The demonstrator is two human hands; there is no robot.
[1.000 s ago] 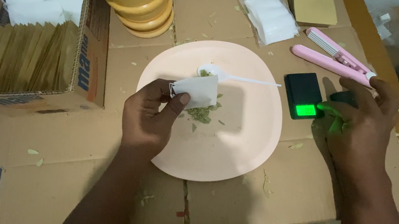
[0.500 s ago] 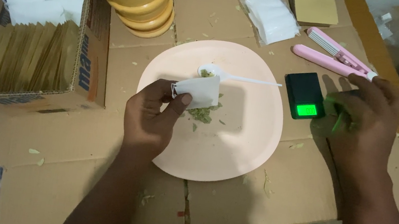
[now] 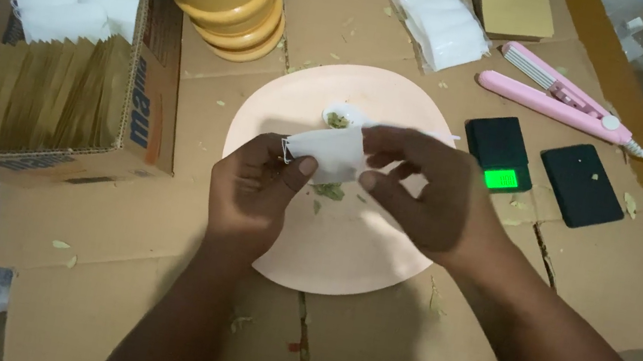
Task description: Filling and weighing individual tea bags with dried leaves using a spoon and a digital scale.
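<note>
Two hands over one round pink plate [image 3: 344, 254]. One small white bag [image 3: 326, 153] pinched between them, up above the plate. Left hand [image 3: 255, 187] holding the bag's left end with thumb and fingers pressed on it. Right hand [image 3: 424, 193] pinching the right end, fingers curled close. Bag lying flat-ish, long side running left to right, left corner a bit lower. One white spoon [image 3: 349, 117] with green bits on the plate. One small black scale [image 3: 500, 154], one black lid [image 3: 582, 185], one pink sealer [image 3: 557, 98]. Half a second ago, right hand off by the scale; now moved over to the bag.
</note>
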